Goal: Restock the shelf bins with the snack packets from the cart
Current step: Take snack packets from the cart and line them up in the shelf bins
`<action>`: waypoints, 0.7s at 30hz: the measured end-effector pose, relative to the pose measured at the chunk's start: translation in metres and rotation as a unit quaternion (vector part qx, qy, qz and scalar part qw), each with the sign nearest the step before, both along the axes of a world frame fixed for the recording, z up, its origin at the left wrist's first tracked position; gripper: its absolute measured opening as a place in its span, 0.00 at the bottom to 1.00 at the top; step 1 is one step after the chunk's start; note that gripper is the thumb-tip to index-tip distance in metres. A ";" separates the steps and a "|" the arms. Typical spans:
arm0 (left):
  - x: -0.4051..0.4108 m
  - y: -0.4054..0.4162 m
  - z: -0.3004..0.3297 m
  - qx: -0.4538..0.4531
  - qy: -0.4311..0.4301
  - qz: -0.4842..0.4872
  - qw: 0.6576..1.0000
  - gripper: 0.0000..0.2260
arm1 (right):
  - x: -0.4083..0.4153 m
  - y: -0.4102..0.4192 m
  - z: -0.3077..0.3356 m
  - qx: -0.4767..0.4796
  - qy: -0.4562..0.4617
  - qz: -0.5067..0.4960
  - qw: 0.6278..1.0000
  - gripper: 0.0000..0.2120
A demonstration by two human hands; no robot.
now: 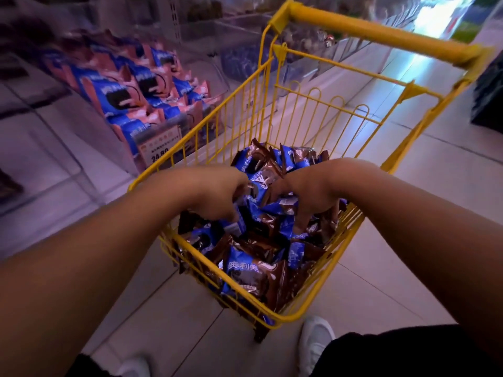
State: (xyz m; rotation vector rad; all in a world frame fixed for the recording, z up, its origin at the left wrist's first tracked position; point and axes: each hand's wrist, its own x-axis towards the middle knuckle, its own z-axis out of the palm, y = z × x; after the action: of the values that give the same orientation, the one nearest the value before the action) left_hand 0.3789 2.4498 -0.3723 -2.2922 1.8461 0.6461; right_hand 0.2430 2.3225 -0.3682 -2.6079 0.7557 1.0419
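A small yellow wire cart (321,308) stands on the tiled floor and holds a heap of blue-and-brown snack packets (253,270). Both my hands reach down into that heap. My left hand (217,194) has its fingers curled around a packet near the middle of the pile. My right hand (307,197) digs its fingers down among the packets on the right side; the fingertips are buried. To the left, a clear shelf bin (174,123) holds blue-and-pink snack packets (130,85).
A price tag (160,149) sits on the front of the bin, close to the cart's left side. More clear bins (245,61) run along the shelf behind the cart's yellow handle (381,34). My white shoes (315,341) stand just behind the cart.
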 end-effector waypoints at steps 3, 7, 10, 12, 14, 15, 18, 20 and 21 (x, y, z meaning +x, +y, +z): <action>0.012 0.005 0.006 -0.104 0.161 0.097 0.977 0.12 | -0.005 -0.008 0.009 0.012 -0.063 -0.035 0.997 0.27; 0.009 0.008 0.010 -0.170 0.416 0.278 0.849 0.11 | -0.004 -0.009 0.011 0.052 -0.029 -0.064 0.996 0.20; 0.005 0.010 0.011 -0.168 0.452 0.289 0.827 0.07 | 0.002 -0.001 -0.001 0.007 0.055 -0.050 0.997 0.37; 0.006 0.015 0.012 -0.151 0.454 0.278 0.833 0.07 | 0.005 0.003 -0.001 -0.007 0.052 -0.034 0.998 0.41; 0.008 0.019 0.011 -0.135 0.423 0.246 0.862 0.18 | 0.004 0.004 0.006 0.004 0.014 -0.031 0.999 0.39; 0.009 0.020 0.011 -0.129 0.404 0.231 0.876 0.22 | 0.001 0.003 0.011 0.010 -0.007 -0.032 0.999 0.37; 0.011 0.021 0.011 -0.129 0.399 0.230 0.878 0.25 | -0.011 -0.007 0.030 0.058 -0.090 -0.071 0.992 0.25; 0.012 0.021 0.012 -0.138 0.411 0.248 0.867 0.24 | -0.021 -0.014 0.038 0.149 -0.175 -0.167 0.959 0.17; 0.013 0.020 0.013 -0.141 0.414 0.256 0.862 0.23 | -0.024 -0.015 0.041 0.210 -0.207 -0.233 0.927 0.16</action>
State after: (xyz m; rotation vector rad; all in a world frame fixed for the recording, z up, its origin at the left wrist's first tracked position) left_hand 0.3915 2.4699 -0.3592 -3.0402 1.6192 1.7807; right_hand 0.2189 2.3074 -0.3271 -2.0297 0.8673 0.4301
